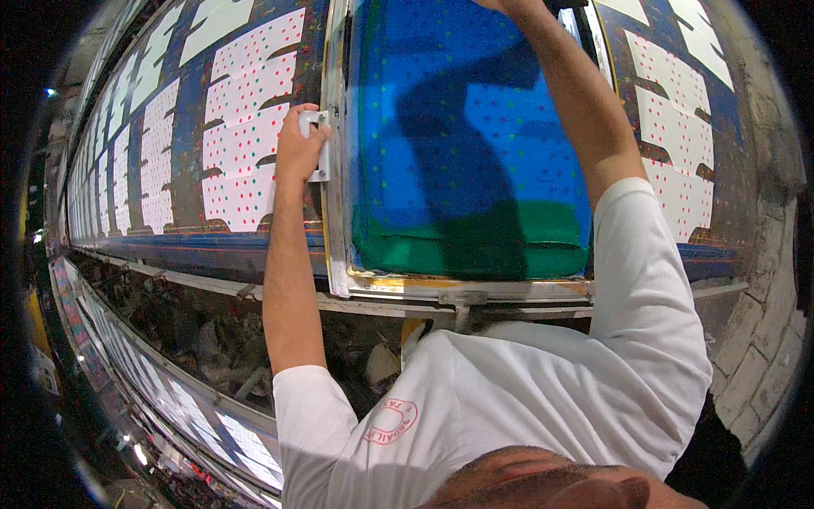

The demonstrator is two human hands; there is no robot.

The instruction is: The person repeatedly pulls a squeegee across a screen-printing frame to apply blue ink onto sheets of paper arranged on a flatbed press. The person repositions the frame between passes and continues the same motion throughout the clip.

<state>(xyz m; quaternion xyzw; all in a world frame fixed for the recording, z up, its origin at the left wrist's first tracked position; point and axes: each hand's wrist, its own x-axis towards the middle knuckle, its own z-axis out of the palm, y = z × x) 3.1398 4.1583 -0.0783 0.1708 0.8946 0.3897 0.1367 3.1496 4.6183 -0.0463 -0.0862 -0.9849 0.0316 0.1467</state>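
Observation:
A screen-printing frame (337,212) with a silver rim lies on the long table in front of me. Its blue mesh (381,127) carries small dots, and a band of green ink (398,246) spreads along the near end. My left hand (298,146) is closed round a white handle (324,161) on the frame's left side. My right arm reaches over the mesh to its far end and throws a dark shadow on it. Only the base of my right hand (509,5) shows at the top edge; its fingers, and anything in them, are out of sight.
White fabric pieces with red and green dots (246,165) lie in rows left of the frame. More dotted pieces (674,127) lie to the right. Another long table with pale pieces (203,416) runs at lower left. Stone blocks (763,339) line the right side.

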